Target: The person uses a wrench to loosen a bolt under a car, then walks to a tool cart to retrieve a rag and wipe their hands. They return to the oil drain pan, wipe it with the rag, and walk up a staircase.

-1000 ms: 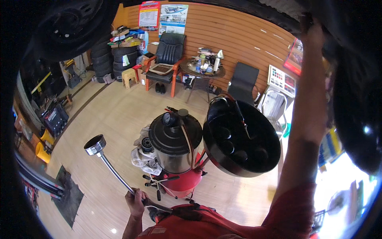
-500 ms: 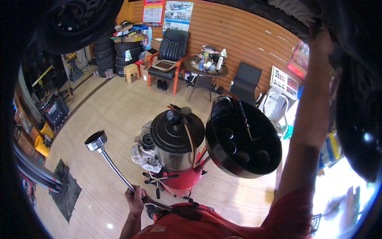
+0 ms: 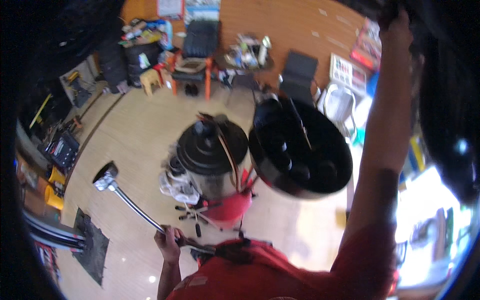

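Observation:
My left hand (image 3: 169, 245) is closed round a bent chrome tube with a dark-rimmed cup-shaped head (image 3: 106, 176), which points up and to the left. On the right, my other arm is stretched upward. My right hand (image 3: 397, 27) reaches the dark vehicle underside (image 3: 447, 165) overhead, where its fingers are lost in shadow. In front of me stands an oil drainer with a black-lidded tank (image 3: 212, 150) on a red base (image 3: 232, 207). Its round black drain pan (image 3: 295, 191) is tilted to the right of the tank, with a thin rod inside.
White rags (image 3: 176, 189) hang beside the tank. At the back are an armchair (image 3: 202, 42), a yellow stool (image 3: 150, 81), a cluttered round table (image 3: 267, 63) and a dark chair (image 3: 298, 70). A metal lift arm (image 3: 55, 235) lies at left by a dark mat (image 3: 92, 250).
The view has shifted and blurred, so the drainer and furniture appear higher and farther left. My right hand is slightly higher in the picture. My left hand keeps hold of the chrome tube.

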A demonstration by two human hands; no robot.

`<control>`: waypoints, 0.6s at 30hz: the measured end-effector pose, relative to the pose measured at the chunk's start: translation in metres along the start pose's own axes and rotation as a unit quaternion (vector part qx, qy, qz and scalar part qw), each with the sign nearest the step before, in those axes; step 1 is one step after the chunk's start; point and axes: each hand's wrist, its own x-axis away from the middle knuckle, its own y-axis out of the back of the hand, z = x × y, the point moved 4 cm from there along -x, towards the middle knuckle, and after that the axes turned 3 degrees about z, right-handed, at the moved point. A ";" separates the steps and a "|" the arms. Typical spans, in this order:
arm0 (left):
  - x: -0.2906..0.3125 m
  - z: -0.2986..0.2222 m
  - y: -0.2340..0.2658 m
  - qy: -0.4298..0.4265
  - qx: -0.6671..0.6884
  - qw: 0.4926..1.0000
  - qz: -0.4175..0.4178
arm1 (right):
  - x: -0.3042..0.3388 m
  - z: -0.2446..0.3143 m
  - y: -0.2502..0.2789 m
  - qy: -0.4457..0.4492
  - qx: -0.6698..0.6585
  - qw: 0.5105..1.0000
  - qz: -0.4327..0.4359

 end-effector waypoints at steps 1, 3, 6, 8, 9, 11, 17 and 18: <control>0.004 -0.006 0.004 0.010 -0.007 1.000 -0.015 | 0.027 0.008 0.002 -0.021 0.046 0.999 -0.014; 0.002 0.011 0.015 0.017 0.002 1.000 -0.001 | 0.051 0.015 0.041 -0.012 0.193 0.981 0.012; 0.002 0.011 0.007 0.000 -0.002 1.000 0.015 | 0.067 -0.008 0.172 0.044 0.430 0.892 0.133; 0.001 0.013 0.015 0.000 0.003 1.000 0.011 | 0.114 -0.014 0.186 -0.163 0.330 0.927 0.077; 0.000 0.015 0.018 0.014 0.008 1.000 0.012 | 0.163 -0.012 0.182 -0.371 0.142 0.917 -0.033; -0.002 0.018 0.014 0.023 0.016 0.999 0.023 | 0.201 -0.010 0.225 -0.428 0.196 0.878 0.088; -0.009 0.018 0.012 0.023 0.026 0.999 0.034 | 0.240 -0.063 0.286 -0.481 0.453 0.716 0.227; -0.009 0.018 0.013 0.014 0.024 0.999 0.031 | 0.233 -0.078 0.294 -0.457 0.522 0.668 0.269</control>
